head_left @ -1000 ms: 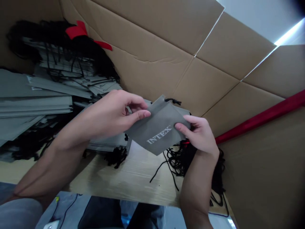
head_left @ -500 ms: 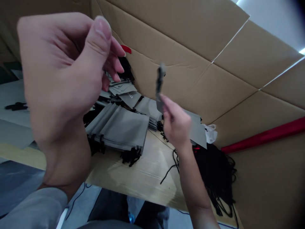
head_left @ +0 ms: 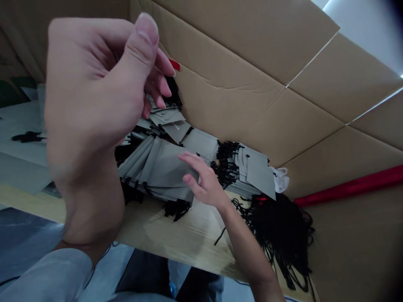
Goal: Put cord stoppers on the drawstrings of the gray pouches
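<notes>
- Head cam: left hand (head_left: pixel 94 88) is up big and close to the lens, fingers curled in behind the thumb. Can't tell if it's pinching anything, since the fingertips are partly hidden.
- Right hand (head_left: pixel 206 180) is spread loose, thumb well apart from the fingers, at the right edge of the front pouch stack (head_left: pixel 166 163). Can't tell if it's actually touching.
- That grey stack sits mostly left of the right hand's fingertips, with black cord ends (head_left: pixel 176 209) bunched along its near edge.
- Just past the right hand: another grey pile (head_left: pixel 203 142).
- Off to the right of that hand: a third stack (head_left: pixel 260 167), cords facing the hand, white plastic bag (head_left: pixel 281 179) just beside it.
- Right of the right forearm: a big tangle of black cords (head_left: pixel 280 235).
- Beyond both hands: a cardboard wall (head_left: pixel 245 63).
</notes>
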Demonstrator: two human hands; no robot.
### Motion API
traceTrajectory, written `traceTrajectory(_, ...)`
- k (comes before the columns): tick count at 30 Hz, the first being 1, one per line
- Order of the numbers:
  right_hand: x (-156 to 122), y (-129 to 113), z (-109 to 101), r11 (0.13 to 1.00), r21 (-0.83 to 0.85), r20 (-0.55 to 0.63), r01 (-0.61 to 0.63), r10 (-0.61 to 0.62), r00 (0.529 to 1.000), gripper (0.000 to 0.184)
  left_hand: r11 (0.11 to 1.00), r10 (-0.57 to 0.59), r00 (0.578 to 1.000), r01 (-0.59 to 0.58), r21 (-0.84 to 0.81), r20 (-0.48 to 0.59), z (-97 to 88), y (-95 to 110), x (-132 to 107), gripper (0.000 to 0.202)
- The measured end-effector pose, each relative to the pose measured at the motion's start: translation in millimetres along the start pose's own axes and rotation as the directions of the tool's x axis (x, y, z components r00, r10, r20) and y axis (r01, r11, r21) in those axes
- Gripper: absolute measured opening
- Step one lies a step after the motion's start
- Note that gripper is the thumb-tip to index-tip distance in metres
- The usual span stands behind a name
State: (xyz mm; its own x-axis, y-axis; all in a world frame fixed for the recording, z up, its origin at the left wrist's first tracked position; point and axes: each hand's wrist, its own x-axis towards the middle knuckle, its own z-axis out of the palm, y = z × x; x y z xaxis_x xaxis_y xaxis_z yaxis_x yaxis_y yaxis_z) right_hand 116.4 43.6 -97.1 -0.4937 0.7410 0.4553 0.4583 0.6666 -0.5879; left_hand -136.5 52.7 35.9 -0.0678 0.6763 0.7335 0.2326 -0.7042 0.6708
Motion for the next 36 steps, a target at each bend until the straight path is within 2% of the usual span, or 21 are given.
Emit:
traceTrajectory(2,0,15,-1,0.992,0.044,-0.177,-0.12,0.126,0.976,0.055,1.0,-0.018,1.0,0.018,0.0,-0.002,2.8,1,3,0.053)
traceTrajectory(4,2,37,4,0.961,0.129,-0.342,-0.245,0.275,0.898,0.057,1.0,-0.02,1.0,0.02,-0.008,-0.003,7.5,1,7,0.05)
traceTrajectory(7,10,73,18,0.894,0.294,-0.413,-0.337,0.437,0.799,0.062,0.999,-0.022,1.0,0.022,-0.047,-0.011,17.7,-6,15,0.048)
traceTrajectory(10,25,94,32,0.852,0.404,-0.414,-0.334,0.496,0.763,0.06,0.994,-0.086,0.996,0.088,-0.056,0.038,27.3,-16,23,0.049)
traceTrajectory(14,42,97,43,0.847,0.443,-0.425,-0.293,0.486,0.764,0.05,0.991,-0.126,0.987,0.13,-0.034,0.098,31.5,-22,26,0.049)
traceTrajectory(19,51,99,47,0.86,0.4,-0.435,-0.317,0.483,0.76,0.045,0.988,-0.132,0.982,0.141,-0.056,0.131,32.6,-22,25,0.051)
traceTrajectory(23,53,101,43,0.878,0.346,-0.404,-0.331,0.457,0.792,0.051,0.989,-0.11,0.991,0.116,-0.09,0.07,40.5,-27,27,0.048)
traceTrajectory(28,53,96,37,0.901,0.264,-0.335,-0.343,0.419,0.844,0.059,0.985,-0.091,0.994,0.098,-0.143,0.056,46.3,-38,31,0.048)
traceTrajectory(36,51,83,35,0.927,0.081,-0.398,-0.367,0.368,0.841,0.048,0.983,-0.028,0.998,0.036,-0.182,0.047,44.4,-43,33,0.051)
